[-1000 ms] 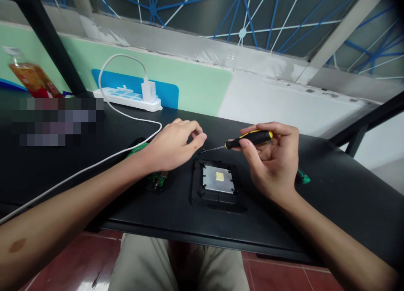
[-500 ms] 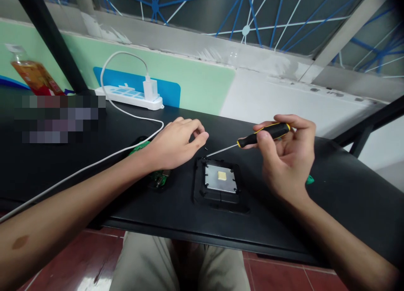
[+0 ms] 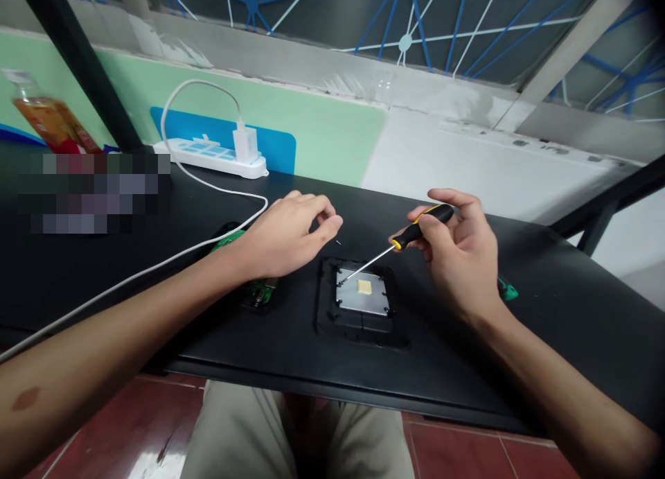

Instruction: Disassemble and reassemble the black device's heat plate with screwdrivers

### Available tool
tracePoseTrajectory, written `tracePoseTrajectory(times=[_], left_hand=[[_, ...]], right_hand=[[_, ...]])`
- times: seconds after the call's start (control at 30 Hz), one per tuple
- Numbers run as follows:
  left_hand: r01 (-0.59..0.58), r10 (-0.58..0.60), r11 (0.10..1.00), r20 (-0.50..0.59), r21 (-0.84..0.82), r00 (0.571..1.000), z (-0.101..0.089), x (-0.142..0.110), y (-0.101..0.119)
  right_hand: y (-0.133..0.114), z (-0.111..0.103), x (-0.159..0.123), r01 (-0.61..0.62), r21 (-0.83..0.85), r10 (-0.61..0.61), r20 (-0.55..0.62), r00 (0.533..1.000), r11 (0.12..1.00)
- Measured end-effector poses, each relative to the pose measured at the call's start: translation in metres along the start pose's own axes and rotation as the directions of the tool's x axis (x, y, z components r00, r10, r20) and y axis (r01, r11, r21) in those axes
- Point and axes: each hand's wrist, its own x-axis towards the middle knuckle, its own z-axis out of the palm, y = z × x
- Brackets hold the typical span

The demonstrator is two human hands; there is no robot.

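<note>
My right hand point(image 3: 460, 257) grips a black and yellow screwdriver point(image 3: 423, 227). Its thin shaft slants down left, and the tip meets the left edge of a silver metal plate point(image 3: 358, 300), near a small screw hole or clip. A beige square pad point(image 3: 364, 287) lies on that plate, which sits in a black plastic housing point(image 3: 326, 312) flat on the table. To the left, my left hand point(image 3: 294, 233) hovers with loosely curled fingers and a gap beside the thumb, no object visible in it. Beneath its wrist is a partly hidden green circuit board point(image 3: 262, 293).
A small screw point(image 3: 338, 242) lies behind the housing. A green piece point(image 3: 508, 290) is partly covered by my right wrist. A white cable point(image 3: 171, 260) runs from a charger on the power strip point(image 3: 208, 158) across the table under the left wall. A bottle point(image 3: 55, 122) stands far left.
My right hand has shifted left, bringing the screwdriver tip from the housing's upper left corner down to the plate's left edge. My left hand stays almost in place.
</note>
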Motion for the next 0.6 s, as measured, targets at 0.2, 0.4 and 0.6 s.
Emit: tracePoseTrajectory(times=[0.2, 0.4, 0.6], left_hand=[[-0.003, 0.003, 1.000, -0.003, 0.010, 1.000, 0.0003, -0.0008, -0.0005], [0.010, -0.010, 1.000, 0.010, 0.012, 1.000, -0.0006, 0.0001, 0.0009], [0.010, -0.010, 1.000, 0.011, 0.015, 1.000, 0.0004, 0.0003, 0.0004]], right_hand=[[0.0023, 0.0003, -0.0004, 0.019, -0.026, -0.019, 0.031, 0.999, 0.999], [-0.0007, 0.0029, -0.0008, -0.043, -0.007, 0.043, 0.017, 0.999, 0.999], [-0.0006, 0.0041, 0.0009, -0.079, 0.015, 0.079, -0.019, 0.997, 0.997]])
